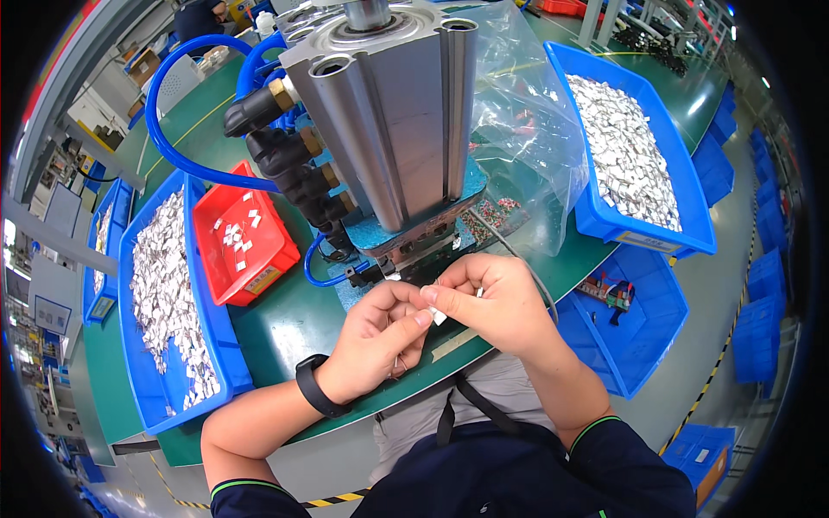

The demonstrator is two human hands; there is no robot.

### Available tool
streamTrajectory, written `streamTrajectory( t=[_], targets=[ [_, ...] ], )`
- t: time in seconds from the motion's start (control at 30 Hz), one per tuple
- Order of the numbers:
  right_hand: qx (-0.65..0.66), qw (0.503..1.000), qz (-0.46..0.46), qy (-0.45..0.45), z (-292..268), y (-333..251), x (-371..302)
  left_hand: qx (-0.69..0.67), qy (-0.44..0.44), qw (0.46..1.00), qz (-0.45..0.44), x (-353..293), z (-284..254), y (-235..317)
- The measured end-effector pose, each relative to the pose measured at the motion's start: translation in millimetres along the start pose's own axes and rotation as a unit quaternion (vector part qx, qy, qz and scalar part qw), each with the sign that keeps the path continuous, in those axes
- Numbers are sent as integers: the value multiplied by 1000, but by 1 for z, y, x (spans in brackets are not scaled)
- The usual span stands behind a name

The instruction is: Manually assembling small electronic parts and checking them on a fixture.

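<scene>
My left hand (380,332) and my right hand (492,302) meet just in front of a pneumatic press (389,129). Pinched between their fingertips is a small white part (439,316), mostly covered by the fingers. Thin wire-like ends show under the left palm. Another bit of white shows at the right fingers, too small to name. Both hands are closed. The press has a silver cylinder, black fittings and a blue hose (155,129); its lower tooling (414,259) sits right behind my fingertips.
Left of the press stand a red bin (289,259) with a few white parts and a blue bin (233,367) heaped with them. Another full blue bin (604,220) is at right, beside a clear plastic bag (527,104). A lower blue bin (648,345) stands beyond the green table's edge (285,423).
</scene>
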State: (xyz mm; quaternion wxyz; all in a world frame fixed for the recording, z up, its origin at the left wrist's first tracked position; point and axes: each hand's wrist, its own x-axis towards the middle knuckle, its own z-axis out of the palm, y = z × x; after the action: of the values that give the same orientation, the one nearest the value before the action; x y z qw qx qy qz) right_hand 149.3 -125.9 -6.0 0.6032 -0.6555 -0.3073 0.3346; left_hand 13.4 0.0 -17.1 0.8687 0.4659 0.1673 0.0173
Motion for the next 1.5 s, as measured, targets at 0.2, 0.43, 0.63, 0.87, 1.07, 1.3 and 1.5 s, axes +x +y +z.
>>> streamTrajectory(
  t=[0.2, 0.43, 0.63, 0.87, 1.07, 1.3, 1.5],
  targets=[
    [5, 1000, 11, 1, 2, 1, 1, 120, -8, 991, 59, -1, 6, -3],
    [45, 999, 14, 6, 6, 1, 3, 88, 35, 994, 47, -1, 5, -5],
    [149, 988, 11, -33, 5, -2, 4, 59, 13, 998, 36, -2, 2, -5],
    [151, 988, 20, -35, 3, 7, -6, 24, 42, 997, 61, 0, 2, -6],
    [119, 991, 3, -57, 4, 9, -8, 29, 34, 995, 85, -1, 2, -7],
    [213, 972, 68, -66, 1, 11, 5, 0, 28, 997, 66, 1, 1, -7],
    [256, 959, 100, -64, 3, 10, 7, -1, 28, 998, 62, 0, 1, -6]
  ],
)
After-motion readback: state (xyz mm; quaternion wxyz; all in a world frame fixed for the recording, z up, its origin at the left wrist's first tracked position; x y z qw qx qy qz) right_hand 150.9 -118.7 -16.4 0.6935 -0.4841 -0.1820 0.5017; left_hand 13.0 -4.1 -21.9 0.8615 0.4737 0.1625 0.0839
